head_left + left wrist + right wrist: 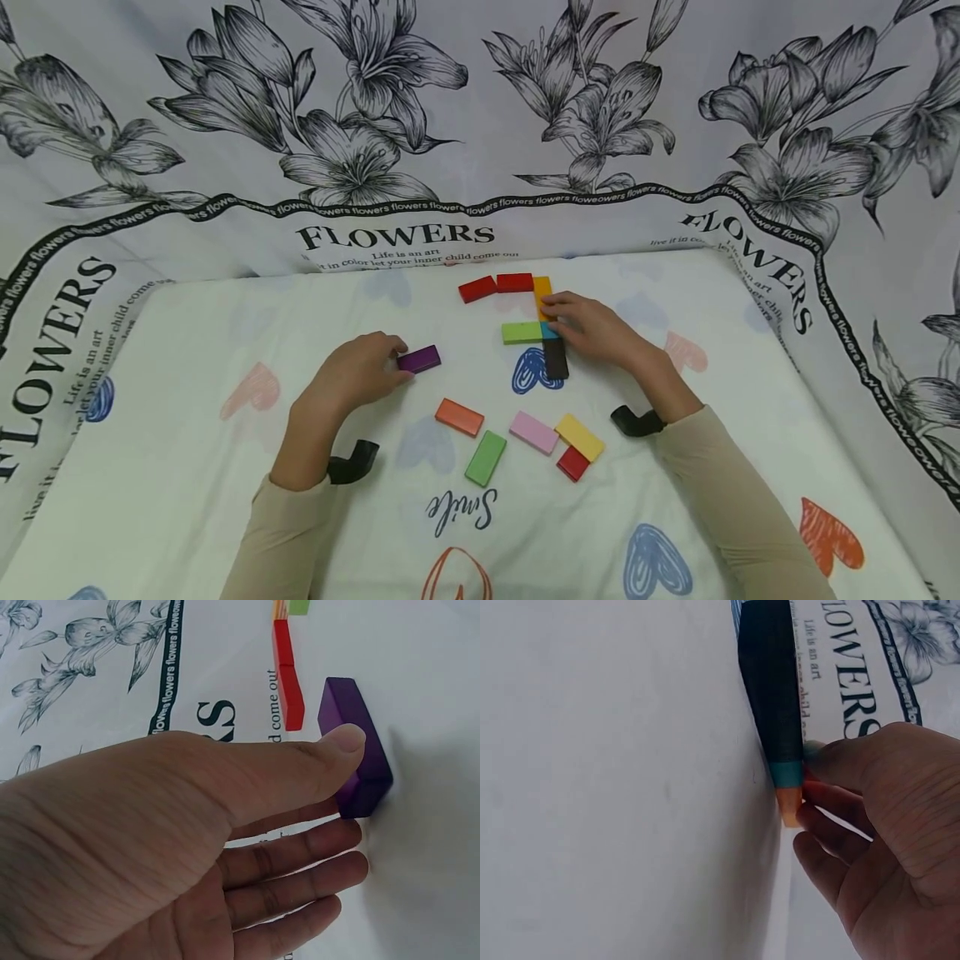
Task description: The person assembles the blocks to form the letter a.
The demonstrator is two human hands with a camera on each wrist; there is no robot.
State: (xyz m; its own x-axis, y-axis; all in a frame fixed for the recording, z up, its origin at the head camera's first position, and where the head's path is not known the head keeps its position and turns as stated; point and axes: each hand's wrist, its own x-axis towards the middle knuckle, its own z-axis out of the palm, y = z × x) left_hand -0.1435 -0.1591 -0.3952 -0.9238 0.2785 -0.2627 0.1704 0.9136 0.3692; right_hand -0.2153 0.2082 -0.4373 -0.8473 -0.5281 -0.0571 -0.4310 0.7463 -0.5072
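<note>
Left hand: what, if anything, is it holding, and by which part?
The left hand pinches a purple block by its end nearest the palm.

Flower-printed cloth (592,231): the word "FLOWERS" (397,237) in large capitals at the centre, left and right of the head view; beneath the central word, in small type, "Life is an art" and "in color let your inner child come out"; along the black band (555,200), "flowers" repeated in small white letters; heart-printed cloth (555,542): "Smile" (461,512) in script; left wrist view: the partial lettering "RS" beside "come out"; right wrist view: "LOWERS" beside "Life is an art".
</note>
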